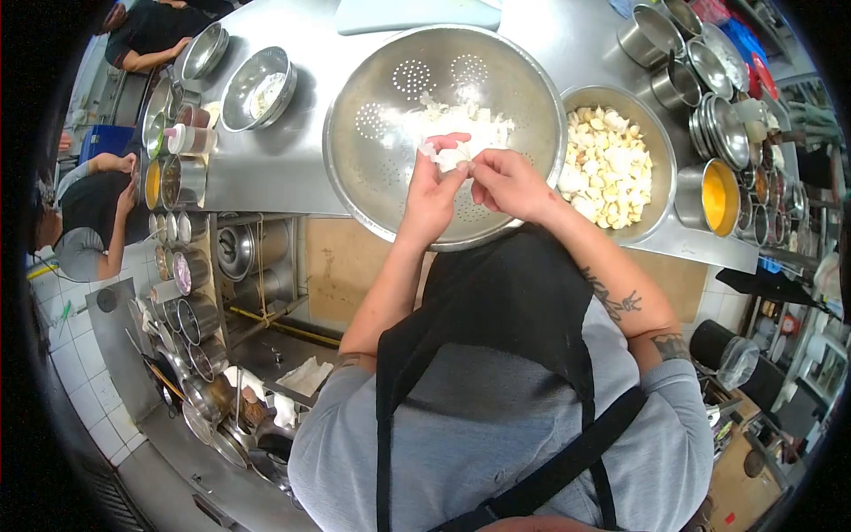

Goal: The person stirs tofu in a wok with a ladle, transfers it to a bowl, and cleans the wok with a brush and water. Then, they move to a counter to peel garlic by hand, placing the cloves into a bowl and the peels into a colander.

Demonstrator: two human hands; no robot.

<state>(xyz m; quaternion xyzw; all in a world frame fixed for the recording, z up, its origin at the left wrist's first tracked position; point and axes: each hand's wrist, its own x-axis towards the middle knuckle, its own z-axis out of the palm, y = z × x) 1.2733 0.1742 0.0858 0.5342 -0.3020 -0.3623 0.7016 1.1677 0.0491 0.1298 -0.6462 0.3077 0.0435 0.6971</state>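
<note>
Both my hands meet over a large steel colander on the counter. My left hand holds a soft white piece of food between thumb and fingers. The fingertips of my right hand are pinched together on the same piece, at its right side. Loose white pieces lie in the colander beyond my fingers; its lower part is partly hidden by my hands. Close to its right stands a wide steel bowl filled with pale yellow-white chunks, whose kind I cannot make out.
A smaller steel bowl with some white bits stands to the left. A pale cutting board lies at the back. Pots, stacked bowls and a container of orange liquid crowd the right. Another person is at the far left.
</note>
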